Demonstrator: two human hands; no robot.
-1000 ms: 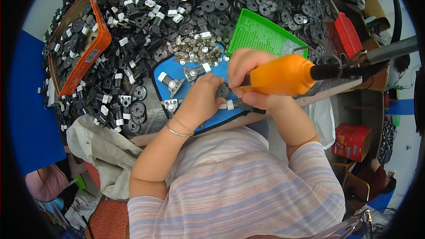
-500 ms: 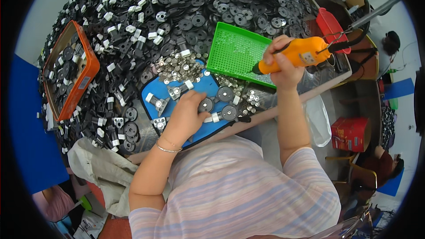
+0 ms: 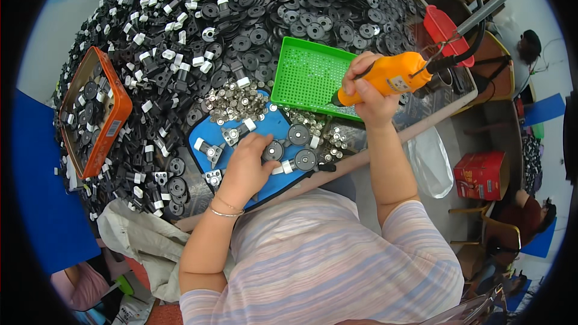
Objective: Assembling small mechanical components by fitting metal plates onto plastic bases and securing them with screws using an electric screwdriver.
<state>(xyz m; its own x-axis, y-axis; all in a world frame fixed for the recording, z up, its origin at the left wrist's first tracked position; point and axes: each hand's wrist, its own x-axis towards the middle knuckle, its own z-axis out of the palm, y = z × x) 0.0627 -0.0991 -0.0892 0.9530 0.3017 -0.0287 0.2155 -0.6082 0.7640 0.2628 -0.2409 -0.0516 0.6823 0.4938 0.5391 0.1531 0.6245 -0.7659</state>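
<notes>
Three trays show in the head view: a green tray (image 3: 307, 72), mesh floor visible, near the middle; an orange tray (image 3: 114, 114) at left, holding black and white parts; and a red tray (image 3: 444, 31), upper right, its contents unclear. A pale label with bars sits on the orange tray; the driver (image 3: 391, 75) bears a small label, and print covers a red box (image 3: 480, 176) at right. Black discs (image 3: 325, 0) heap across the top, metal pieces (image 3: 235, 102) at centre. The right hand (image 3: 373, 95), fingers closed round the driver, covers the green tray's right end. The left hand (image 3: 247, 162) curls thumb and fingers about a disc (image 3: 274, 151) on the blue mat (image 3: 274, 186), lower centre.
</notes>
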